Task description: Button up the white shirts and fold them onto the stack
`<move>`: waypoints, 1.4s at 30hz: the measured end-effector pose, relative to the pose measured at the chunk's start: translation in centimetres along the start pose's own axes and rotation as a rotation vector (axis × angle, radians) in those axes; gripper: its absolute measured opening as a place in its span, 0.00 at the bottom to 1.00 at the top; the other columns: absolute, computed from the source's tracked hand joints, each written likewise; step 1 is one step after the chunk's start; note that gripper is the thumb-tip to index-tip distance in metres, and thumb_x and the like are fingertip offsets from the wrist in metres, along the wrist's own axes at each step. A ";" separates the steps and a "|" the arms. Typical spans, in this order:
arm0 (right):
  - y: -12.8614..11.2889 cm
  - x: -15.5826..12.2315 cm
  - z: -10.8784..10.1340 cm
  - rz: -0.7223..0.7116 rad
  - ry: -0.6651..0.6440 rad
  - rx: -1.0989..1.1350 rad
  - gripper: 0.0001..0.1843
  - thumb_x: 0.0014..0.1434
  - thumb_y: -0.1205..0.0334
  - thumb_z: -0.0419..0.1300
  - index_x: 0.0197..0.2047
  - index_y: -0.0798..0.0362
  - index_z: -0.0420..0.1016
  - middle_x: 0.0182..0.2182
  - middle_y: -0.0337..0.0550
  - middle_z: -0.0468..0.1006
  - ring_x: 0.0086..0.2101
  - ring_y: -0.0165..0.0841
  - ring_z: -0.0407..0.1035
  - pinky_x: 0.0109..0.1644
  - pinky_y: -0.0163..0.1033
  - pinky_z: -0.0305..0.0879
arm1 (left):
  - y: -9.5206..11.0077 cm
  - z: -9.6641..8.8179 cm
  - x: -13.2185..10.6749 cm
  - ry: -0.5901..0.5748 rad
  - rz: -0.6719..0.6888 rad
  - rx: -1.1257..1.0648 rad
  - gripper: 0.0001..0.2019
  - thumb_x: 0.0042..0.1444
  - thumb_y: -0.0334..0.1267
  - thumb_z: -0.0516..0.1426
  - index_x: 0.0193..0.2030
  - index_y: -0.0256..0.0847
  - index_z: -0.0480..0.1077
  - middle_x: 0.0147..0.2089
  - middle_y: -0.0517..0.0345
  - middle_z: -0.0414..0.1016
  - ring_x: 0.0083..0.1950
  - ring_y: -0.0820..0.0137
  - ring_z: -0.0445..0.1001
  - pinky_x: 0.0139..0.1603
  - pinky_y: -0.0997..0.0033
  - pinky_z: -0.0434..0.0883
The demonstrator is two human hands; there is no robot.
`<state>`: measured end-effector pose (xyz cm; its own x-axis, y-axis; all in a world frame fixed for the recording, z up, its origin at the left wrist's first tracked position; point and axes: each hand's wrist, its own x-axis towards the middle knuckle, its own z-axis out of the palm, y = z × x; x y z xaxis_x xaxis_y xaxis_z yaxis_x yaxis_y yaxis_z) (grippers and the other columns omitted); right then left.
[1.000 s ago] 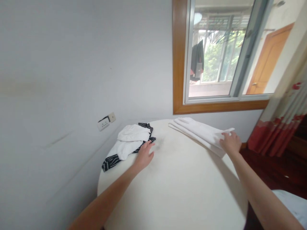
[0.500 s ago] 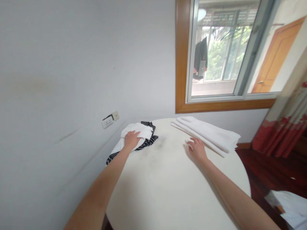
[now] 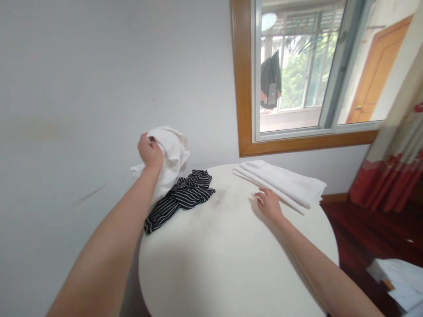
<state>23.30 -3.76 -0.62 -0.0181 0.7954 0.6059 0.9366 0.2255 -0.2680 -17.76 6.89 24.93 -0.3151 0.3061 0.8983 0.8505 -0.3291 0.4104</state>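
Observation:
My left hand (image 3: 150, 151) is closed on a crumpled white cloth (image 3: 172, 152), lifted above the table's left edge near the wall. Below it, a black garment with white stripes (image 3: 185, 193) lies bunched on the round white table (image 3: 231, 259). My right hand (image 3: 269, 203) is at the table's right side, fingers loosely bent and apart, with nothing in them. Just beyond that hand rests a folded white cloth (image 3: 284, 182). I cannot tell what kind of garment either white cloth is.
A plain wall (image 3: 99, 88) borders the table on the left and back. A wood-framed window (image 3: 246, 88) is behind it, and a red and cream curtain (image 3: 376, 176) hangs at the right. A white object (image 3: 399, 275) sits low on the right, above the dark wooden floor (image 3: 350, 220).
My left hand has raised the white cloth off the striped garment, up and to the left, uncovering more stripes. My right hand has stayed nearly in place. The view has shifted slightly.

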 end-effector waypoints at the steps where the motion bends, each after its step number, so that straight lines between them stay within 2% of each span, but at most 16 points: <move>1: 0.0 0.0 -0.1 -0.002 0.010 0.007 0.14 0.58 0.67 0.54 0.45 0.48 0.76 0.51 0.46 0.70 0.50 0.40 0.63 0.53 0.47 0.57 | 1.1 -0.6 0.8 0.029 0.023 -0.039 0.18 0.68 0.39 0.42 0.53 0.25 0.63 0.51 0.50 0.70 0.55 0.68 0.65 0.54 0.59 0.59; 3: 0.0 0.1 -0.3 -0.013 0.037 0.025 0.14 0.58 0.67 0.54 0.45 0.48 0.76 0.51 0.47 0.71 0.50 0.41 0.63 0.54 0.48 0.57 | 3.4 -1.9 2.3 0.087 0.070 -0.094 0.21 0.68 0.44 0.40 0.53 0.29 0.63 0.51 0.50 0.71 0.55 0.69 0.66 0.51 0.58 0.59; 6: 0.1 0.7 -1.3 -0.029 0.117 0.073 0.14 0.58 0.65 0.54 0.45 0.49 0.76 0.50 0.48 0.71 0.50 0.41 0.63 0.54 0.49 0.58 | 7.3 -3.8 3.8 0.132 0.141 -0.134 0.18 0.65 0.47 0.43 0.52 0.43 0.65 0.49 0.57 0.73 0.52 0.68 0.70 0.50 0.58 0.65; 9: 0.3 1.7 -3.7 -0.004 0.282 0.167 0.14 0.60 0.61 0.53 0.47 0.50 0.75 0.49 0.50 0.73 0.50 0.42 0.64 0.53 0.50 0.59 | 11.2 -5.3 2.3 0.041 0.239 -0.187 0.16 0.64 0.45 0.44 0.52 0.47 0.65 0.52 0.59 0.72 0.53 0.67 0.69 0.53 0.58 0.66; 12: 0.3 2.3 -7.4 0.027 0.449 0.271 0.16 0.62 0.57 0.50 0.48 0.51 0.74 0.47 0.50 0.74 0.49 0.41 0.65 0.54 0.50 0.59 | 14.0 -6.4 -4.3 -0.197 0.419 -0.253 0.15 0.61 0.38 0.48 0.51 0.39 0.67 0.50 0.53 0.72 0.54 0.65 0.68 0.56 0.57 0.64; 14: 0.1 2.2 -9.8 0.014 0.484 0.310 0.17 0.63 0.56 0.50 0.49 0.51 0.74 0.45 0.49 0.75 0.48 0.41 0.66 0.55 0.50 0.59 | 15.0 -7.7 -11.2 -0.573 0.616 -0.288 0.16 0.58 0.36 0.50 0.52 0.38 0.68 0.50 0.52 0.72 0.54 0.64 0.68 0.57 0.57 0.64; 17: -0.4 1.3 -12.3 -0.028 0.412 0.330 0.16 0.63 0.56 0.50 0.47 0.51 0.74 0.44 0.48 0.77 0.46 0.40 0.67 0.54 0.49 0.60 | 15.5 -10.9 -21.8 -1.164 0.925 -0.336 0.21 0.59 0.36 0.50 0.60 0.46 0.62 0.62 0.53 0.65 0.61 0.63 0.63 0.61 0.57 0.61; 18: -0.6 0.8 -12.7 -0.046 0.360 0.335 0.16 0.63 0.56 0.50 0.47 0.51 0.75 0.43 0.48 0.77 0.46 0.40 0.68 0.53 0.48 0.60 | 15.5 -12.2 -24.6 -1.272 0.986 -0.344 0.22 0.59 0.37 0.51 0.61 0.48 0.61 0.65 0.54 0.61 0.64 0.62 0.59 0.64 0.55 0.58; 20: -1.1 0.0 -12.9 -0.084 0.225 0.351 0.15 0.62 0.56 0.51 0.45 0.50 0.75 0.42 0.47 0.78 0.45 0.40 0.69 0.52 0.48 0.62 | 15.4 -14.5 -28.1 -1.363 1.016 -0.388 0.23 0.59 0.38 0.53 0.62 0.49 0.60 0.67 0.56 0.58 0.66 0.62 0.56 0.66 0.56 0.55; 22: -1.6 -0.7 -12.5 -0.122 0.084 0.373 0.14 0.62 0.56 0.51 0.44 0.50 0.76 0.42 0.45 0.78 0.44 0.39 0.70 0.52 0.47 0.63 | 15.3 -15.9 -29.1 -1.376 0.982 -0.427 0.20 0.60 0.38 0.52 0.60 0.50 0.62 0.66 0.57 0.59 0.65 0.63 0.57 0.66 0.58 0.56; 24: -2.4 -1.2 -12.0 -0.164 -0.048 0.378 0.15 0.62 0.56 0.52 0.44 0.50 0.76 0.42 0.44 0.79 0.44 0.38 0.70 0.52 0.46 0.63 | 15.0 -16.0 -28.5 -1.338 0.910 -0.448 0.17 0.61 0.36 0.50 0.57 0.49 0.65 0.63 0.56 0.63 0.64 0.65 0.60 0.65 0.59 0.57; 29: -5.5 -2.4 -11.0 -0.270 -0.311 0.225 0.19 0.61 0.49 0.53 0.49 0.48 0.76 0.46 0.45 0.78 0.48 0.39 0.69 0.54 0.44 0.61 | 11.4 -12.5 -25.8 -1.149 0.600 -0.390 0.15 0.61 0.34 0.48 0.52 0.46 0.69 0.54 0.53 0.71 0.56 0.65 0.67 0.59 0.60 0.64; 33: -8.8 -4.9 -10.1 -0.250 -0.349 -0.025 0.37 0.51 0.34 0.58 0.57 0.48 0.69 0.56 0.54 0.69 0.57 0.49 0.59 0.60 0.56 0.50 | 7.1 -9.2 -25.5 -1.056 0.388 -0.287 0.14 0.59 0.35 0.49 0.48 0.45 0.71 0.49 0.54 0.73 0.53 0.63 0.68 0.58 0.57 0.65; 36: -10.8 -7.0 -9.0 -0.277 -0.264 -0.121 0.47 0.45 0.34 0.62 0.63 0.50 0.62 0.64 0.61 0.55 0.63 0.55 0.45 0.62 0.63 0.38 | 5.2 -7.5 -26.1 -1.059 0.321 -0.260 0.13 0.57 0.35 0.51 0.47 0.44 0.72 0.49 0.54 0.74 0.53 0.62 0.69 0.58 0.55 0.64; 38: -11.7 -7.9 -8.2 -0.334 -0.220 -0.141 0.44 0.46 0.39 0.65 0.62 0.50 0.63 0.65 0.58 0.53 0.64 0.54 0.42 0.63 0.63 0.35 | 4.8 -6.8 -26.6 -1.079 0.326 -0.265 0.14 0.55 0.34 0.53 0.48 0.44 0.71 0.49 0.53 0.74 0.53 0.62 0.68 0.59 0.55 0.64; 42: -12.4 -8.2 -7.4 -0.346 -0.264 -0.171 0.19 0.54 0.51 0.64 0.48 0.49 0.75 0.60 0.52 0.65 0.60 0.50 0.53 0.63 0.61 0.42 | 5.0 -6.3 -27.2 -1.113 0.354 -0.290 0.17 0.52 0.33 0.55 0.50 0.43 0.70 0.51 0.52 0.73 0.55 0.61 0.67 0.59 0.55 0.63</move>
<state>14.46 -17.22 3.28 -0.4069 0.8111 0.4203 0.9039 0.4239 0.0571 -7.61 -8.66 3.50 0.5745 0.7142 0.3998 0.6446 -0.6958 0.3166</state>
